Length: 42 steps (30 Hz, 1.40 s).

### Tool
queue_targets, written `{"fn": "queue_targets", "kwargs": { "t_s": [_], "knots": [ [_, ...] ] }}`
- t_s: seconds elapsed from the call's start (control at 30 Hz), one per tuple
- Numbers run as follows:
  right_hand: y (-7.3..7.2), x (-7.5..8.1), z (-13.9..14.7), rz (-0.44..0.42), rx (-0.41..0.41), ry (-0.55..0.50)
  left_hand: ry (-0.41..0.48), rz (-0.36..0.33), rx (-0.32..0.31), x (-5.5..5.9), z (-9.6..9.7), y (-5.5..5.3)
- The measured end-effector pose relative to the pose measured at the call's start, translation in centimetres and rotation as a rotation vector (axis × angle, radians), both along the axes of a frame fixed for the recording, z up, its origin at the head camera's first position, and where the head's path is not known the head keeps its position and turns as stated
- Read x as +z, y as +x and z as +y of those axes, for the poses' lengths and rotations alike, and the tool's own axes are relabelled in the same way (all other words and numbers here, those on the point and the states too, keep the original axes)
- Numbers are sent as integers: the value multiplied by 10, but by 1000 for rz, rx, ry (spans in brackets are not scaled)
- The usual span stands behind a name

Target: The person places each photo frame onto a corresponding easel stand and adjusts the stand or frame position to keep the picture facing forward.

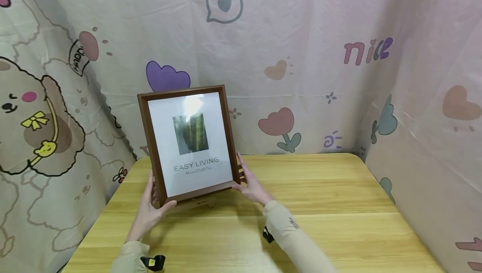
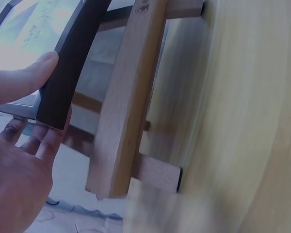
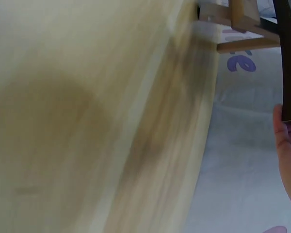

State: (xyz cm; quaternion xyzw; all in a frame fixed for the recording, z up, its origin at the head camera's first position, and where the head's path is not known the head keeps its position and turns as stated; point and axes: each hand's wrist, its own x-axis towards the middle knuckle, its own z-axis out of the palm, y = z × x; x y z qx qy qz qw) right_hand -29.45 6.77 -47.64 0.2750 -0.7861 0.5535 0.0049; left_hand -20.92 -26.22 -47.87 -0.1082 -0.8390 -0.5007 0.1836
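Note:
A brown picture frame [image 1: 193,139] stands tilted at the left of the table, its front showing a small green picture and the words "EASY LIVING". My left hand [image 1: 148,212] grips its lower left corner, thumb on the front and fingers behind, as the left wrist view of the hand [image 2: 19,170] shows. At the lower right corner, my right hand [image 1: 254,187] holds the other side. Behind and below the frame is a light wooden easel [image 2: 128,102], mostly hidden in the head view. The left wrist view shows a gap between the frame's lower edge and the easel's ledge.
The easel stands on a light wood-grain table [image 1: 320,206]. A printed cloth [image 1: 241,47] with hearts, flowers and a cartoon animal hangs behind the table and along both sides. Dark straps with small mounts [image 1: 153,261] sit at both sleeves.

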Motion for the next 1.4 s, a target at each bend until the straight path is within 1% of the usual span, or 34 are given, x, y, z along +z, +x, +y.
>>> {"fn": "queue_targets", "kwargs": {
  "t_s": [0.1, 0.2, 0.33, 0.5, 0.6, 0.67, 0.73, 0.83, 0.9, 1.13, 1.4],
  "knots": [
    [1, -2, -6, 0, -26, 42, 7, 14, 2, -1, -3, 1],
    [2, -4, -12, -1, -48, 89, -2, 12, 14, -2, -7, 3],
    [4, -7, -19, 2, -55, 106, -16, -12, 18, -3, -13, 4],
    [5, -10, -26, 24, -58, 121, -3, -45, 0, -5, -19, 3],
    [4, -12, -30, 60, -57, 117, 6, -21, 1, -8, -22, 4],
    [4, -12, -33, 67, -56, 110, 14, -1, 1, -9, -24, 4],
    [4, -13, -36, 74, -58, 104, 22, 2, -3, -10, -26, 5],
    [5, -14, -39, 64, -58, 99, 21, -23, -7, -11, -30, 5],
    [5, -16, -41, 72, -61, 102, 14, -38, -5, -12, -33, 5],
    [6, -19, -45, 78, -69, 148, 4, -32, 8, -15, -37, 4],
    [6, -22, -50, 64, -90, 176, 11, -102, 12, -18, -43, 3]
  ]
}}
